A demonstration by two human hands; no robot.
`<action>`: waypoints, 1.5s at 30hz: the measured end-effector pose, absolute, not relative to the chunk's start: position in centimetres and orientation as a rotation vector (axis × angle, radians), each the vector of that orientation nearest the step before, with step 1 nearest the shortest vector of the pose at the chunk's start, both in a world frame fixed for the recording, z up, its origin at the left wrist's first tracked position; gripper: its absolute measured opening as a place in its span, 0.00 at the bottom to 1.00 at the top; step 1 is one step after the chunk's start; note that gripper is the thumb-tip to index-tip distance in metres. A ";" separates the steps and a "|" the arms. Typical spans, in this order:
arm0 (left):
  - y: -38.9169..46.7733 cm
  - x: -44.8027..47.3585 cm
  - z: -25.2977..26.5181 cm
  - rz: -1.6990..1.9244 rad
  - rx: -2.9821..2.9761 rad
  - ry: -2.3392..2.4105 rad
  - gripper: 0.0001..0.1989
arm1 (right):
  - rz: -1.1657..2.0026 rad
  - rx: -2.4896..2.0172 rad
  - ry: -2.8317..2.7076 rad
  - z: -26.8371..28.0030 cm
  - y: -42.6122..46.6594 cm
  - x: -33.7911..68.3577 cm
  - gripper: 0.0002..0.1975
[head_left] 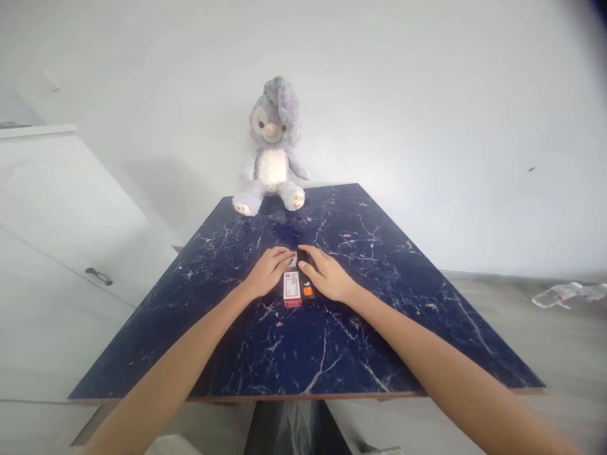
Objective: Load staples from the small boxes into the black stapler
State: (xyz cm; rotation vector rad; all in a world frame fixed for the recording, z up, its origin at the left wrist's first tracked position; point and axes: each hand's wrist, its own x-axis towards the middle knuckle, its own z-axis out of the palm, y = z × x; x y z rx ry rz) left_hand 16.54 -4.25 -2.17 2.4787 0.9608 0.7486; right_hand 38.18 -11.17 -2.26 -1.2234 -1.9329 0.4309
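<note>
Near the middle of the table, my left hand lies against the left side of a small group of boxes, its fingers bent over a red and white box at the back. Closer to me is another small white box with red edges and printing. On the right, my right hand rests on a narrow black box with an orange patch, thumb and forefinger against it. The boxes sit side by side between both hands, and the fingers partly cover the rear ones.
A grey-lilac plush toy sits at the table's far edge against the white wall. The dark blue marbled table narrows away from me. White cabinets with a dark handle stand at the left. Clear plastic packaging lies at the right.
</note>
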 end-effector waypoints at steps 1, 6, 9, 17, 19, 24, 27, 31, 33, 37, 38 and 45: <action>-4.5 16.3 -1.8 0.736 2.424 0.946 0.21 | 0.437 -1.228 -1.940 -2.2 -11.2 38.2 0.23; -5.5 13.8 0.4 0.442 2.308 0.823 0.32 | 0.453 -1.242 -1.953 -1.8 -11.5 38.4 0.24; -5.8 13.0 0.6 0.237 2.391 0.827 0.57 | 0.462 -1.245 -1.956 -1.6 -11.6 38.4 0.24; -6.9 14.4 -0.7 0.324 2.461 0.889 0.64 | 0.411 -1.276 -1.977 -1.9 -11.3 38.5 0.24; -6.7 14.3 -0.8 0.298 2.459 0.921 0.64 | 0.412 -1.321 -1.951 -2.0 -11.3 38.4 0.26; -6.0 13.9 -1.2 0.239 2.487 0.930 0.61 | 0.384 -1.427 -1.910 -1.5 -11.6 38.1 0.31; -5.9 13.9 -1.5 0.269 2.487 0.914 0.61 | 0.296 -1.412 -1.981 -1.0 -12.0 37.9 0.31; -5.9 14.1 -1.8 0.386 2.475 0.959 0.62 | 0.291 -1.438 -2.015 -0.7 -12.5 37.7 0.36; -5.8 14.2 -1.9 0.410 2.481 0.967 0.62 | 0.298 -1.462 -1.996 -0.7 -12.7 37.6 0.36; -5.7 14.2 -2.0 0.367 2.506 0.994 0.63 | 0.303 -1.483 -1.988 -0.7 -12.7 37.5 0.35; -5.7 14.1 -1.9 0.336 2.513 0.995 0.63 | 0.310 -1.486 -1.990 -0.7 -12.7 37.5 0.34; -6.1 13.9 -1.1 0.238 2.508 0.998 0.64 | 0.251 -1.697 -2.016 0.3 -13.1 37.3 0.37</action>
